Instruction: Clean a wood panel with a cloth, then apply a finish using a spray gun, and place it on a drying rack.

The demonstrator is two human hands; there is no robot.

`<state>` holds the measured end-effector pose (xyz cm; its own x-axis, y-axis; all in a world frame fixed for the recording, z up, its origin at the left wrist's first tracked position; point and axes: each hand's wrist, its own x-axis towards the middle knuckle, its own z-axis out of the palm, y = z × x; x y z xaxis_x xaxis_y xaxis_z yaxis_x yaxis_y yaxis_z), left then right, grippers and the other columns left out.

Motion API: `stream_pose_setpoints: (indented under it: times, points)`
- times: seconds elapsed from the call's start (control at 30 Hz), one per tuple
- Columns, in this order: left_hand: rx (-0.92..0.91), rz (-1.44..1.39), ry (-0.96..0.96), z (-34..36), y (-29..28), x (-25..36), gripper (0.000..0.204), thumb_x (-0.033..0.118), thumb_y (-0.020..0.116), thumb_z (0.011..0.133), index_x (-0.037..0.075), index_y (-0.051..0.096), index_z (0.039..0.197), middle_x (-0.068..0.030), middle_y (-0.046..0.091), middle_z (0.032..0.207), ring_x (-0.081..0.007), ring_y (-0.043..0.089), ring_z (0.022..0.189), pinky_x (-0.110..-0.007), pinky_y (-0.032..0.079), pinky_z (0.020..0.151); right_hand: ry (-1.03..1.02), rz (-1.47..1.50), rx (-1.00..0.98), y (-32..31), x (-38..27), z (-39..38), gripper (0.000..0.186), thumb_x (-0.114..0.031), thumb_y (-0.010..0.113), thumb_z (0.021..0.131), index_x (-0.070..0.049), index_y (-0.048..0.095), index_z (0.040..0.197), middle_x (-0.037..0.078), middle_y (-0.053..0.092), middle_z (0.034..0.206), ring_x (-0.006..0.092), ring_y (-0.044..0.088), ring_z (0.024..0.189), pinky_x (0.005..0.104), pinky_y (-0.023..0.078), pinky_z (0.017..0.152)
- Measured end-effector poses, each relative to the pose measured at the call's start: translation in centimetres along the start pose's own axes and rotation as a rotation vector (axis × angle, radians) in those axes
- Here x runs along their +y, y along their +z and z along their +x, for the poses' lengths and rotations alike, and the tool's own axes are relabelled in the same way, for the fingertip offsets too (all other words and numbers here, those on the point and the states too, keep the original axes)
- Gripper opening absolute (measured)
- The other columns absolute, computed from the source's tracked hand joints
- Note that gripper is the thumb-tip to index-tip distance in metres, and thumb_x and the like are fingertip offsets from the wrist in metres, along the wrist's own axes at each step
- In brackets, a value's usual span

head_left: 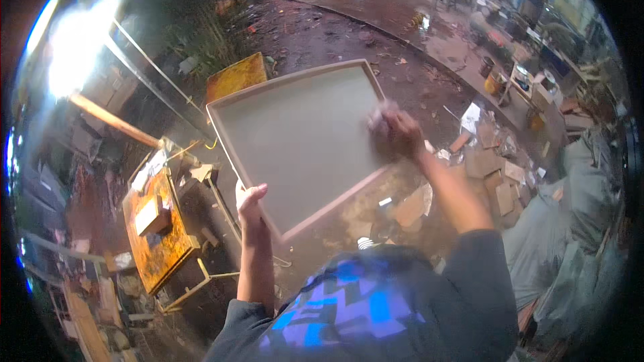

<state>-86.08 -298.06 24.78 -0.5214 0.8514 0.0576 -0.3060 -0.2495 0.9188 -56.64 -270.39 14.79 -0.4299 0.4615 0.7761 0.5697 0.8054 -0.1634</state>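
A shallow rectangular tray, with a pinkish-brown raised rim and a flat grey inside, is held up tilted in front of me. My left hand grips its left side near the lower corner, with the thumb over the rim. At the tray's right side is my right hand, smeared by motion. Its fingers look curled around something small and pale against the rim, too blurred to name. The fingers of my left hand behind the tray are hidden.
To the left stands a stained yellow-orange table with a small box-like block on it. A yellow board lies beyond the tray. Scraps and flat brown pieces litter the ground at right, near a grey-green tarp. A bright lamp glares upper left.
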Motion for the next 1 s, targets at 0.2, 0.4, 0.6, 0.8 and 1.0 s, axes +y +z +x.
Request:
stream_pose_setpoints:
  times: [0.2, 0.4, 0.6, 0.8, 1.0]
  points:
    - [0.062, 0.089, 0.044, 1.4, 1.4, -3.2, 0.039, 0.005, 0.065, 0.067, -0.002, 0.058, 0.105, -0.0033, 0.059, 0.086, -0.0146, 0.059, 0.079, -0.028, 0.048, 0.076, 0.260, 0.554, -0.362, -0.1, -12.6, -5.0, 0.022, -0.018, 0.071, 0.084, -0.008, 0.065, 0.102, 0.013, 0.070, 0.102, 0.0305, 0.068, 0.090, 0.0366, 0.056, 0.075]
    - [0.331, 0.082, 0.235, 4.1, 2.8, -6.2, 0.024, 0.010, 0.071, 0.083, 0.003, 0.057, 0.101, -0.0011, 0.058, 0.088, -0.0128, 0.057, 0.082, -0.027, 0.046, 0.078, 0.153, 0.617, -0.374, -1.8, -23.6, -2.0, 0.033, -0.004, 0.063, 0.076, -0.007, 0.068, 0.108, 0.015, 0.067, 0.105, 0.0349, 0.067, 0.088, 0.0423, 0.056, 0.074]
    - [0.072, -0.086, 0.009, 2.0, 0.7, -7.1, 0.018, 0.013, 0.066, 0.088, 0.004, 0.058, 0.101, -0.0007, 0.059, 0.089, -0.0108, 0.058, 0.082, -0.027, 0.047, 0.073, 0.248, 1.098, -0.161, -0.6, -24.8, 0.7, 0.022, -0.002, 0.059, 0.083, -0.006, 0.067, 0.103, 0.014, 0.065, 0.089, 0.0295, 0.068, 0.080, 0.0355, 0.053, 0.066]
    - [-0.002, 0.114, 0.010, -2.4, 3.5, -6.4, 0.030, 0.011, 0.065, 0.081, 0.000, 0.060, 0.108, -0.0032, 0.063, 0.091, -0.0108, 0.058, 0.078, -0.027, 0.049, 0.071, -0.092, 0.759, 0.290, 5.1, -21.3, 12.4, 0.008, -0.009, 0.058, 0.092, -0.008, 0.062, 0.100, 0.013, 0.063, 0.080, 0.0276, 0.065, 0.069, 0.0375, 0.050, 0.060]
    - [-0.014, 0.122, 0.057, -4.0, 1.9, -3.1, 0.032, 0.000, 0.059, 0.074, -0.002, 0.060, 0.106, -0.0030, 0.064, 0.090, -0.0106, 0.060, 0.077, -0.026, 0.049, 0.070, 0.323, 0.714, 0.289, 4.5, -19.3, 17.3, 0.017, -0.014, 0.053, 0.084, -0.006, 0.065, 0.092, 0.014, 0.063, 0.084, 0.0325, 0.063, 0.080, 0.0424, 0.050, 0.069]
